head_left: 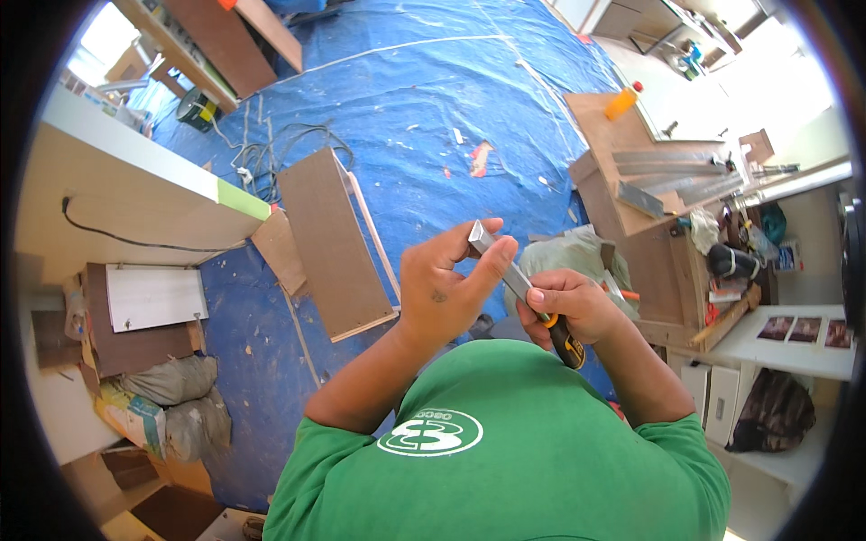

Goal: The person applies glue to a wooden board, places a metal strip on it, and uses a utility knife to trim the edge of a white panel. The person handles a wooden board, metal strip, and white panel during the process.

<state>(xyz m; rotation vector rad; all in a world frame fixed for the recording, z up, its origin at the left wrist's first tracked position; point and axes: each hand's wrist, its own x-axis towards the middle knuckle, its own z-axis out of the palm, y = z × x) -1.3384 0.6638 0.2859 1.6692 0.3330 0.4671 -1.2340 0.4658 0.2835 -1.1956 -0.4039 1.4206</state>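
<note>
A chisel (514, 278) with a flat metal blade and a black-and-yellow handle is held aslant in front of my chest. Its blade end points up and away to the left, and the handle comes back toward my green shirt. The blade's far end lies between the thumb and fingers of my left hand (451, 284). My right hand (577, 309) is closed around the lower blade, where it meets the handle. Part of the handle shows below the right fingers. Some left fingers are hidden behind the hand.
A brown wooden box (334, 243) rests on the blue floor sheet (406, 108), near tangled cables (271, 162). At right, a wooden bench (622, 207) carries metal strips (672, 167) and an orange bottle (621, 104). Grey-green cloth (564, 255) lies beyond my right hand. Sacks (194, 415) sit at left.
</note>
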